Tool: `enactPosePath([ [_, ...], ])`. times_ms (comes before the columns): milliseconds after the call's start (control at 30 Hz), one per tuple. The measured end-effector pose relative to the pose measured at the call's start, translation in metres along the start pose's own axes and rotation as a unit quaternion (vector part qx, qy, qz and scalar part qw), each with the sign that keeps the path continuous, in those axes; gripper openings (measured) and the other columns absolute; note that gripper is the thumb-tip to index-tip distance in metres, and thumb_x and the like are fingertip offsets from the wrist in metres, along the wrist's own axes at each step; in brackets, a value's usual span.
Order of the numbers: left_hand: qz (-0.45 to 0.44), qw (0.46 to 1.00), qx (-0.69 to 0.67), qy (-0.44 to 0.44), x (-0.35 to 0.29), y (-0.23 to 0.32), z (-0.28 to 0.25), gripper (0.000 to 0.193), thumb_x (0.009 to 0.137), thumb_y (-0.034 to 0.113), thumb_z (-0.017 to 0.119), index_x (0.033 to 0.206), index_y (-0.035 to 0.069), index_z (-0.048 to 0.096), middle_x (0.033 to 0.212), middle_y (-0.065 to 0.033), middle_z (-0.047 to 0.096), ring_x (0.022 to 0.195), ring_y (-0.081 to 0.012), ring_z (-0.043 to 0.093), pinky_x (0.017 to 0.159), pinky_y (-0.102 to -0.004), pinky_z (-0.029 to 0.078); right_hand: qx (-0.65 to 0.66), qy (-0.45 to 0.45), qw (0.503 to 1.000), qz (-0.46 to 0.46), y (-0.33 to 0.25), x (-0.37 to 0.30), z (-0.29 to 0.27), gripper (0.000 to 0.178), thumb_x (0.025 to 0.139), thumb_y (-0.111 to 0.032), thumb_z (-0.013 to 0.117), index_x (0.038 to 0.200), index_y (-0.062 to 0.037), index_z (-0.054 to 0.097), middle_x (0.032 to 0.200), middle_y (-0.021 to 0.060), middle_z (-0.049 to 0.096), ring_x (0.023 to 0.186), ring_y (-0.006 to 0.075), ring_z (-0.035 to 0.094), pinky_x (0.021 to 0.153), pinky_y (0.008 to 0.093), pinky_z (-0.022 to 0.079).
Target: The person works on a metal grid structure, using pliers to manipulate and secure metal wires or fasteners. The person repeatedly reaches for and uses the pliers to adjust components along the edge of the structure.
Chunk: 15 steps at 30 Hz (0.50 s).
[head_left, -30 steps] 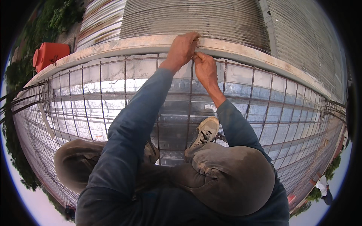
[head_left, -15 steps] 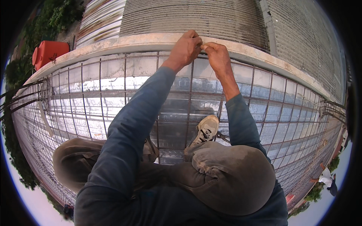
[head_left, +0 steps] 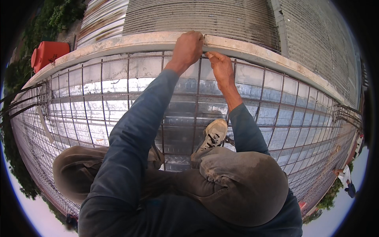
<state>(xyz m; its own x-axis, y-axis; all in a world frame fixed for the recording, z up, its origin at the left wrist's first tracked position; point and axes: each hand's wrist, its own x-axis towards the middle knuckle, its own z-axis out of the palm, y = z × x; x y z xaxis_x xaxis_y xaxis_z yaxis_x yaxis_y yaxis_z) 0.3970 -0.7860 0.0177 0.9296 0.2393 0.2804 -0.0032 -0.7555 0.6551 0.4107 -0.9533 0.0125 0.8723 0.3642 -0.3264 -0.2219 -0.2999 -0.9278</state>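
I squat on a grid of rusty rebar [head_left: 197, 94] laid over shiny sheeting. My left hand [head_left: 188, 49] is a closed fist around the top of an upright bar, right at the pale concrete ledge [head_left: 130, 41]. Just beside it, my right hand [head_left: 221, 67] has its fingertips pinched at the same bar, below the ledge. Whatever small thing the fingers hold is too small to make out. Both arms are in dark blue sleeves. My right shoe [head_left: 213, 136] rests on the grid between my knees.
Corrugated metal roofing [head_left: 197, 15] lies beyond the ledge. An orange tank [head_left: 49, 53] stands at the far left. The grid runs out left and right to raised bar ends [head_left: 347, 112]. Trees and ground show far below around the rim.
My right hand rose to meet the left fist at the ledge, then dropped back slightly. The left fist stayed at the same bar.
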Motion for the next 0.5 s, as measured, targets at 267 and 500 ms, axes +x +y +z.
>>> enactPosePath([
  [267, -0.010, 0.998, -0.060, -0.018, -0.005, 0.003, 0.005, 0.019, 0.089, 0.020, 0.075, 0.088, 0.001, 0.077, 0.091, -0.0209, 0.072, 0.085, -0.0438, 0.070, 0.077, -0.0524, 0.056, -0.163, 0.036, 0.980, -0.112, 0.006, -0.007, 0.031, 0.024, 0.100, -0.009, 0.050, 0.104, 0.0056, 0.069, 0.081, 0.0280, 0.065, 0.071, 0.0308, 0.062, 0.073, 0.0427, 0.049],
  [500, -0.210, 0.976, 0.004, -0.049, 0.014, 0.026, 0.003, 0.017, 0.082, 0.017, 0.078, 0.093, 0.003, 0.079, 0.089, -0.0219, 0.077, 0.086, -0.0399, 0.076, 0.079, -0.0452, 0.060, -0.150, 0.042, 0.978, -0.141, 0.001, -0.013, 0.030, 0.023, 0.101, -0.009, 0.052, 0.107, 0.0055, 0.069, 0.081, 0.0240, 0.069, 0.072, 0.0294, 0.064, 0.073, 0.0412, 0.050],
])
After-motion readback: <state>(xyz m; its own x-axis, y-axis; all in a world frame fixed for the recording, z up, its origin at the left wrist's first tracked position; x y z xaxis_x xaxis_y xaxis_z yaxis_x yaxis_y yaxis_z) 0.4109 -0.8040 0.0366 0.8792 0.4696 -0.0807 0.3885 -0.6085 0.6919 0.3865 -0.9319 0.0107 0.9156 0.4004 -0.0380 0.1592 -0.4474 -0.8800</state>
